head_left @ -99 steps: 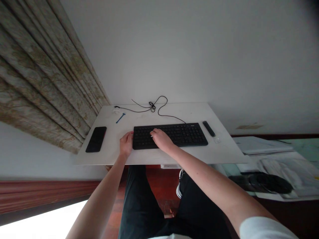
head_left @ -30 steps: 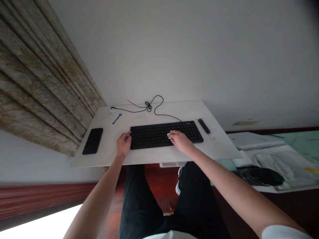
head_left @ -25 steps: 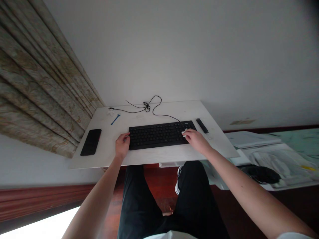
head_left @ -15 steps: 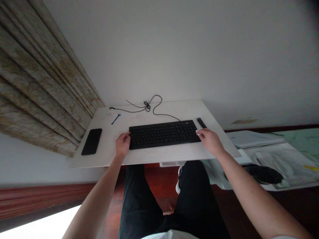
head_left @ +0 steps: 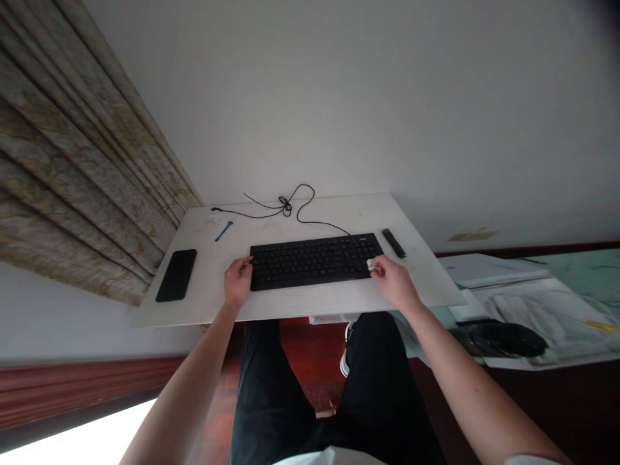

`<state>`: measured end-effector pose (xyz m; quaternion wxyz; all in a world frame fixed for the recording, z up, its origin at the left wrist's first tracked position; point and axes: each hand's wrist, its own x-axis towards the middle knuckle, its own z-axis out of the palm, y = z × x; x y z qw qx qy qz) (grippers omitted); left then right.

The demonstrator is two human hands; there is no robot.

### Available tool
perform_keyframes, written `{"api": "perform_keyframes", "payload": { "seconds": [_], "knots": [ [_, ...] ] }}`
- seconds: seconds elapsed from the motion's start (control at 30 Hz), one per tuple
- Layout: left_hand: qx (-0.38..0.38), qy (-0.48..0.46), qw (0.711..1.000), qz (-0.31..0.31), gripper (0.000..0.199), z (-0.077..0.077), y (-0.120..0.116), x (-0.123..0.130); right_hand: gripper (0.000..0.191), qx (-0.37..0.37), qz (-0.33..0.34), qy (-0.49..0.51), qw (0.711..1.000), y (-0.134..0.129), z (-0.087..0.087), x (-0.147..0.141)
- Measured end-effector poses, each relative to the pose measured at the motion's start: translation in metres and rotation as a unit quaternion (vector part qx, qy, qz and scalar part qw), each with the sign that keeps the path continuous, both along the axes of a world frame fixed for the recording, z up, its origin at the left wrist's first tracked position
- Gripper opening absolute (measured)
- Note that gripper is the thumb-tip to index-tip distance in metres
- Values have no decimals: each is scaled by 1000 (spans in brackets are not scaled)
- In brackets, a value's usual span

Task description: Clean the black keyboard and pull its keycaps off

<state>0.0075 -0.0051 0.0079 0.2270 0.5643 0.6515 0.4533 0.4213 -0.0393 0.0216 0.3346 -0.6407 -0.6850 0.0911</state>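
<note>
A black computer keyboard (head_left: 310, 261) lies on a white desk board (head_left: 310, 305). My left hand (head_left: 237, 282) grips the keyboard's left end. My right hand (head_left: 394, 281) pinches a small white tissue (head_left: 372, 264) against the keyboard's right end. Beyond that end lies a slim black remote control (head_left: 393, 243), close to my right hand but not touched. A black phone (head_left: 175, 276) lies face up left of my left hand.
A black cable (head_left: 285, 206) loops along the desk's far edge, near a blue plastic stick (head_left: 223, 230) and a small white scrap (head_left: 214, 218). A patterned curtain (head_left: 82, 148) hangs at left. Papers and a dark object (head_left: 504, 340) lie lower right.
My right hand has wiped along the keyboard from its middle to the right end, then slid slightly back left. My left hand has stayed on the left end.
</note>
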Motion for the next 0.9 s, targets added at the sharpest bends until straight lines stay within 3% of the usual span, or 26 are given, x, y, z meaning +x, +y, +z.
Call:
{"api": "perform_keyframes", "payload": {
  "seconds": [0.17, 0.4, 0.57, 0.7, 0.9],
  "knots": [
    [2, -8, 1000, 3, 35, -2, 1, -1, 12, -30, 77, 24, 996, 2, 4, -60],
    [-1, -25, 1000, 7, 36, -2, 2, -1, 22, -59, 205, 39, 976, 1, 8, -174],
    [-15, -31, 999, 19, 40, -3, 4, -2, 23, -77, 268, -5, 960, 8, 11, -246],
    [-25, -22, 999, 12, 43, 2, 2, -2, 20, -81, 281, -24, 956, 14, 13, -275],
    [-28, 11, 1000, 0, 45, 4, -2, -4, 21, -68, 307, 27, 949, 16, 9, -289]
  ]
}}
